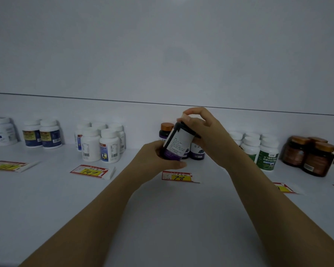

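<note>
at the middle of the frame, both hands hold a dark purple supplement bottle (178,140) tilted above the white shelf (162,218). the left hand (158,157) cups its base; the right hand (201,128) curls over its top. a price tag marked 78 (176,177) lies just below. copper-capped bottles (167,131) stand behind; white bottles (99,143) stand at left.

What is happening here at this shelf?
A person holds a dark bottle with a purple label in both hands, tilted above the white shelf. The left hand grips its base; the right hand grips its top end. Similar bottles stand just behind it, and a price tag marked 78 lies in front.
</note>
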A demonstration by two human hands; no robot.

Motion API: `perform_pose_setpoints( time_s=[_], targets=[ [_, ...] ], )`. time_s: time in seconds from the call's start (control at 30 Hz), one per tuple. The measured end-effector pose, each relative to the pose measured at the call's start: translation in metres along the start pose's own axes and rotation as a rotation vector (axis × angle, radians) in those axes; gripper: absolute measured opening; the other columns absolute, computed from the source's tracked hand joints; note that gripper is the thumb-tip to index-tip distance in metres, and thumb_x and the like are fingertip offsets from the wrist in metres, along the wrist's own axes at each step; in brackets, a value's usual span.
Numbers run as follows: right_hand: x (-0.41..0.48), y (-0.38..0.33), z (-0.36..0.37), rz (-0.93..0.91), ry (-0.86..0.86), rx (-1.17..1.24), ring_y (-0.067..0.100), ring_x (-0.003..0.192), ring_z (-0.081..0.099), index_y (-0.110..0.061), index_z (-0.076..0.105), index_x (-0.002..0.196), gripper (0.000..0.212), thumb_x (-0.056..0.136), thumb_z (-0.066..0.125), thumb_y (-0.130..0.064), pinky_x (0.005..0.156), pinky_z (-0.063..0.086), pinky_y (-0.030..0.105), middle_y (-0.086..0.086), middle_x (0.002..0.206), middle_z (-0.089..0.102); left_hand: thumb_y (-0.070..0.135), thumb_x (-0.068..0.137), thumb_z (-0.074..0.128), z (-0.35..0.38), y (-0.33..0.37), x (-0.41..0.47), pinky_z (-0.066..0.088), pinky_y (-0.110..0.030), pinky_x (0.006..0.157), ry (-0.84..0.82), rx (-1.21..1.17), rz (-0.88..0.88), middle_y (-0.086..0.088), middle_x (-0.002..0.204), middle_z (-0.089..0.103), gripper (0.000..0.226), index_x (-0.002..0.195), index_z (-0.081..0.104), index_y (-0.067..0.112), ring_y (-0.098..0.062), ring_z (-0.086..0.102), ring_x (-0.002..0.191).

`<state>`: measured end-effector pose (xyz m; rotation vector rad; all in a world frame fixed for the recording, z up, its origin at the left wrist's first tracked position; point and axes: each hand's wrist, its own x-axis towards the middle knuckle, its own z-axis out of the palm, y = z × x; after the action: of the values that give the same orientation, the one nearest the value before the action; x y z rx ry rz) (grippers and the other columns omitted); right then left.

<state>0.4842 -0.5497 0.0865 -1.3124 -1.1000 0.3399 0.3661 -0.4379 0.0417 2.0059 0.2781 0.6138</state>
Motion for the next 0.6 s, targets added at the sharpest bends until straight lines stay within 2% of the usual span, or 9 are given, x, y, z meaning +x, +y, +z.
perform_pose_setpoints(
  time_s=[0.07,0.13,0.23,0.33,0.4,0.5,0.6],
  targets=[
    [-0.001,0.001,0.0,-0.006,0.011,-0.022,0.008,0.085,0.07,-0.021,0.053,0.102,0.012,0.092,0.056,-0.025,0.084,0.057,0.034,-0.008,0.085,0.074,0.021,0.068,0.083,0.0,-0.001,-0.001,0.045,0.001,0.058,0.006,0.013,0.013,0.018,0.085,0.061,0.043,0.101,0.056,0.027,0.006,0.058,0.075],
    [-0.001,0.001,-0.001,-0.007,0.023,-0.009,0.012,0.09,0.069,-0.02,0.054,0.103,0.012,0.092,0.057,-0.025,0.087,0.056,0.039,-0.004,0.088,0.075,0.02,0.067,0.083,-0.001,-0.003,0.0,0.044,0.0,0.057,0.017,-0.005,0.021,0.019,0.084,0.061,0.042,0.098,0.056,0.028,0.007,0.058,0.072],
    [0.0,0.001,-0.001,-0.013,0.023,-0.005,0.014,0.092,0.068,-0.019,0.056,0.105,0.015,0.091,0.057,-0.025,0.089,0.055,0.04,-0.004,0.089,0.074,0.022,0.069,0.081,-0.001,-0.002,0.0,0.047,-0.002,0.06,-0.006,-0.012,-0.007,0.019,0.086,0.062,0.042,0.103,0.056,0.028,0.006,0.059,0.078],
    [0.001,0.002,-0.002,0.03,-0.022,0.057,0.012,0.094,0.067,-0.015,0.057,0.115,0.022,0.094,0.054,-0.022,0.087,0.056,0.036,-0.003,0.096,0.071,0.02,0.073,0.076,-0.002,-0.002,0.0,0.053,-0.018,0.084,-0.113,-0.151,-0.104,0.004,0.101,0.069,0.047,0.117,0.059,0.018,-0.011,0.065,0.096],
    [0.004,0.002,-0.006,0.097,-0.072,0.063,0.016,0.103,0.065,-0.017,0.056,0.121,0.026,0.095,0.053,-0.023,0.089,0.055,0.037,0.0,0.106,0.068,0.015,0.076,0.073,-0.003,-0.002,0.0,0.053,-0.026,0.09,-0.165,-0.207,-0.155,-0.006,0.107,0.07,0.04,0.114,0.059,0.016,-0.02,0.066,0.101],
    [0.004,-0.003,-0.02,0.203,-0.172,-0.049,0.017,0.109,0.063,-0.026,0.059,0.119,0.029,0.09,0.057,-0.029,0.09,0.055,0.036,0.001,0.116,0.065,0.016,0.077,0.074,-0.002,-0.003,0.0,0.053,-0.019,0.083,-0.185,-0.149,-0.166,0.001,0.103,0.069,0.033,0.104,0.058,0.025,-0.012,0.066,0.096],
    [0.002,-0.013,-0.03,0.259,-0.248,-0.22,0.014,0.1,0.067,-0.028,0.062,0.112,0.026,0.086,0.062,-0.029,0.081,0.058,0.032,-0.001,0.112,0.068,0.022,0.075,0.076,-0.001,-0.005,-0.001,0.048,-0.006,0.066,-0.165,-0.038,-0.134,0.019,0.09,0.066,0.031,0.094,0.058,0.037,0.006,0.062,0.082]
  ],
)
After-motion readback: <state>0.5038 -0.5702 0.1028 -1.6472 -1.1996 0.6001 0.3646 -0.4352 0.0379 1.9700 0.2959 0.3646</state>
